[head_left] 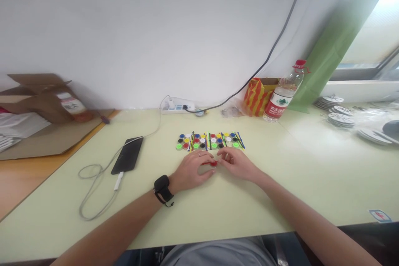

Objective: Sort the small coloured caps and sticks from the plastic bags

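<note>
On the pale table, my left hand [193,170] has its thumb and fingers closed around a small red round cap-like disc [213,163]. A thin red strip shows beside the disc, partly hidden by the fingers. My right hand [237,163] is close by on the right, its fingers bent and pinched near the disc's edge. Whether it holds anything is too small to make out. Just beyond both hands lie rows of small coloured discs [196,146], in blue, white, black, yellow, red and green. Thin coloured sticks [208,141] lie between the groups of discs.
At left lies a black phone [127,156] with a white cable [90,191]. Further left stands an open cardboard box [46,133]. A power strip [177,105] is against the wall. A water bottle [282,97] and a striped bag [258,97] stand back right, stacked discs [341,119] beyond.
</note>
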Demonstrator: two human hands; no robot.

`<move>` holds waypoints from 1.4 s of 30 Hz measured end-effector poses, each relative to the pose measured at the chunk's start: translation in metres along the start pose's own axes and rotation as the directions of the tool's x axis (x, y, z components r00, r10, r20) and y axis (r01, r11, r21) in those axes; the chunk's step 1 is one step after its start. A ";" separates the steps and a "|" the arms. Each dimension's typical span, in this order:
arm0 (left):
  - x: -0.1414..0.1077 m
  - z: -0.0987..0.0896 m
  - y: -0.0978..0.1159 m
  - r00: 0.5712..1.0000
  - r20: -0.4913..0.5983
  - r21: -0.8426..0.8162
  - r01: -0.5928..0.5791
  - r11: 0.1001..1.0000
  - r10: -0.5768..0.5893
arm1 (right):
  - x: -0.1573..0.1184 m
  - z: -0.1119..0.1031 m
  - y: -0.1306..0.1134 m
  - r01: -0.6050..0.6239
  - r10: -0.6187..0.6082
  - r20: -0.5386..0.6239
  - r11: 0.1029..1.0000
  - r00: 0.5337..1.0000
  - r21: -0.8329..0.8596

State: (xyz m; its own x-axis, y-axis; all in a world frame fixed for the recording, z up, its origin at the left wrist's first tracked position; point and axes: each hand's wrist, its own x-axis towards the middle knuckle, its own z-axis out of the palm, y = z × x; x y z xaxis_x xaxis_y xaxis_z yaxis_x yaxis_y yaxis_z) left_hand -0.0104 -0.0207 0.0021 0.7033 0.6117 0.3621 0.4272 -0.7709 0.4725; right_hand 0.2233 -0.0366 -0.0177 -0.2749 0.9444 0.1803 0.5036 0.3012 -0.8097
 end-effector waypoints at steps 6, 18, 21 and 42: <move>-0.001 -0.003 -0.004 0.978 -0.174 -0.090 0.099 0.991 -0.113 | -0.010 -0.007 -0.016 -0.024 0.008 -0.142 0.993 0.990 -0.113; 0.001 -0.005 -0.008 0.939 -0.297 -0.122 0.142 0.982 -0.172 | -0.002 -0.046 -0.026 -0.142 0.209 -0.112 0.891 0.971 0.432; 0.002 -0.006 -0.007 0.933 -0.316 -0.132 0.139 0.981 -0.175 | 0.001 -0.054 -0.016 -0.141 0.266 -0.132 0.798 0.955 0.586; -0.001 -0.011 0.009 0.989 -0.127 0.000 -0.071 0.997 0.070 | -0.012 -0.035 -0.037 -0.226 -0.029 0.361 0.731 0.932 0.643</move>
State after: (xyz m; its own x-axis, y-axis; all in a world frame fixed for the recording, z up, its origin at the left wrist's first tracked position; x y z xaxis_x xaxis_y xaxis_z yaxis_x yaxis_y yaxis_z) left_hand -0.0134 -0.0261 0.0152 0.6534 0.5738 0.4938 0.3763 -0.8122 0.4458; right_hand 0.2368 -0.0544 0.0300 -0.5663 0.8242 -0.0101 -0.0965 -0.0785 -0.9922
